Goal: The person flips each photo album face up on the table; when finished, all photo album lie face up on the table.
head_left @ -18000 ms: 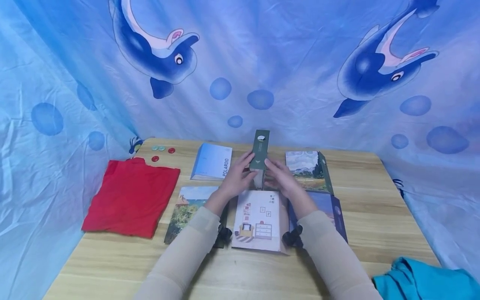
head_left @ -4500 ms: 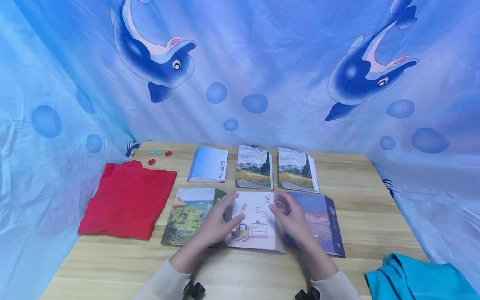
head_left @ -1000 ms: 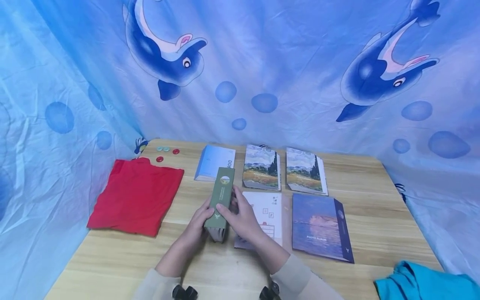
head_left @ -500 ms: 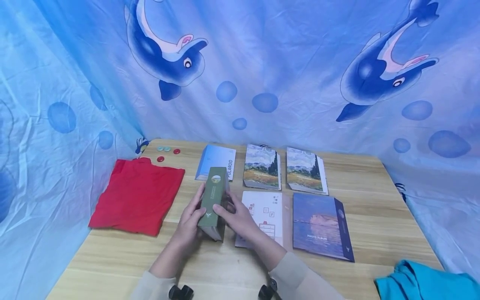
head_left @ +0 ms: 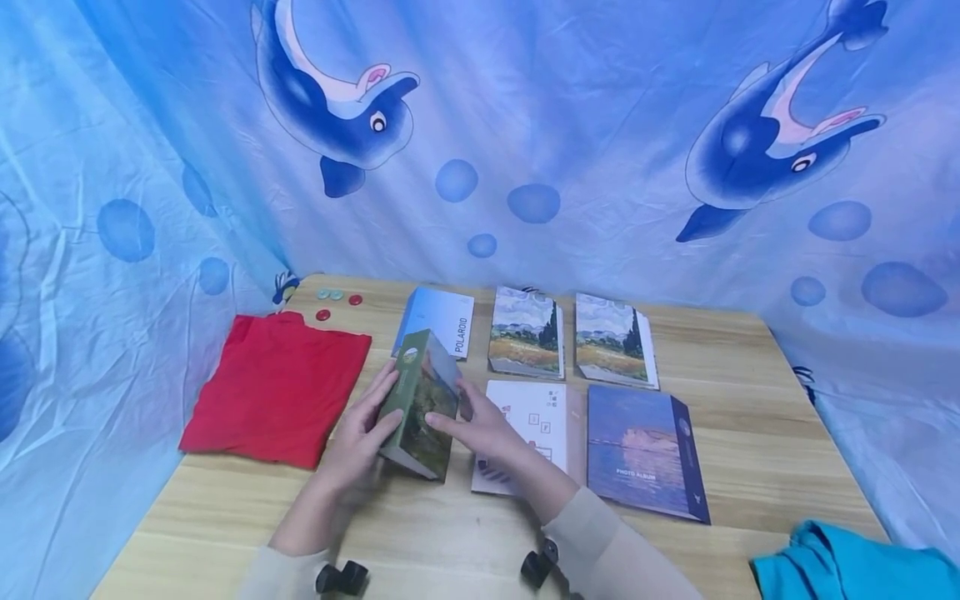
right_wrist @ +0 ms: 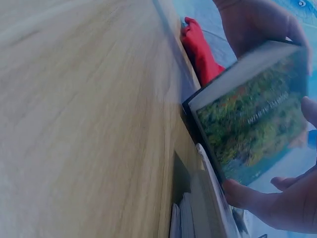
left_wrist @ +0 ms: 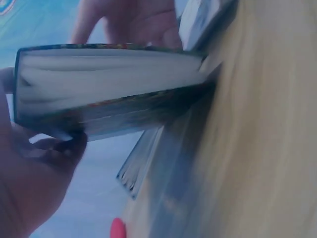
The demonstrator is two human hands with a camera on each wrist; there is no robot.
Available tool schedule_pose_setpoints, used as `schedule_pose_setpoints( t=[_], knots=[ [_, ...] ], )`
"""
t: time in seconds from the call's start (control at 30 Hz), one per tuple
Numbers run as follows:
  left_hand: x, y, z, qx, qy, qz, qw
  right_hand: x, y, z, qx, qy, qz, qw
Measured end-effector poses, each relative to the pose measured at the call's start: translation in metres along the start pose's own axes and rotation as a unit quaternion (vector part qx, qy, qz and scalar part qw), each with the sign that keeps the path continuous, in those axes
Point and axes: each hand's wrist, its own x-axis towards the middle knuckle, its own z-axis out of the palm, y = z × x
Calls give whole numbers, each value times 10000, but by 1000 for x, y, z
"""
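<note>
My left hand (head_left: 354, 442) and right hand (head_left: 486, 427) gripped the green-spined album (head_left: 422, 396). At twelve o'clock lay a blue book (head_left: 441, 310) (labelled POLAROID).

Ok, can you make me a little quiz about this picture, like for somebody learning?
1. How many small red discs are there?
2. True or false: the left hand and the right hand both hold the green-spined album.
3. Which word is on the light-blue book? A) MUSIC B) POLAROID C) OCEAN

Key: 1. Two. 2. True. 3. B.
</note>
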Motion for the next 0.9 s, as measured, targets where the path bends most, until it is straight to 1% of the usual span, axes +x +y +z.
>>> schedule_pose_setpoints(
  t=[0.03,0.1,0.2,0.3,0.4,0.5,0.6,0.73,0.83,0.9],
  knots=[
    [0,-1,-4,-14,-11,-121,9999,1,0,0,17,-16,4,10000],
    [-1,-4,-10,-112,-21,-415,9991,2,2,0,-127,-48,29,9999],
    [-2,-12,-16,-180,-127,-780,9967,3,5,2,-592,-127,45,9982],
    [-2,-19,-18,-332,-228,-890,9952,5,7,4,-1087,-168,8,9939],
    [-1,-23,-19,-559,-242,-925,9938,4,6,4,-1360,-166,-46,9906],
    [1,-25,-19,-716,-219,-1046,9917,3,5,3,-1363,-202,-60,9904],
    [2,-27,-19,-847,-248,-1331,9872,2,4,1,-1335,-260,-44,9907],
    [3,-31,-17,-1047,-210,-1789,9781,0,4,-1,-1377,-366,-81,9898],
    [2,-35,-17,-1006,-161,-1985,9748,-1,4,-2,-1427,-463,-176,9885],
    [2,-36,-16,-854,-137,-2022,9755,-1,4,-3,-1443,-515,-176,9880]
  ],
)
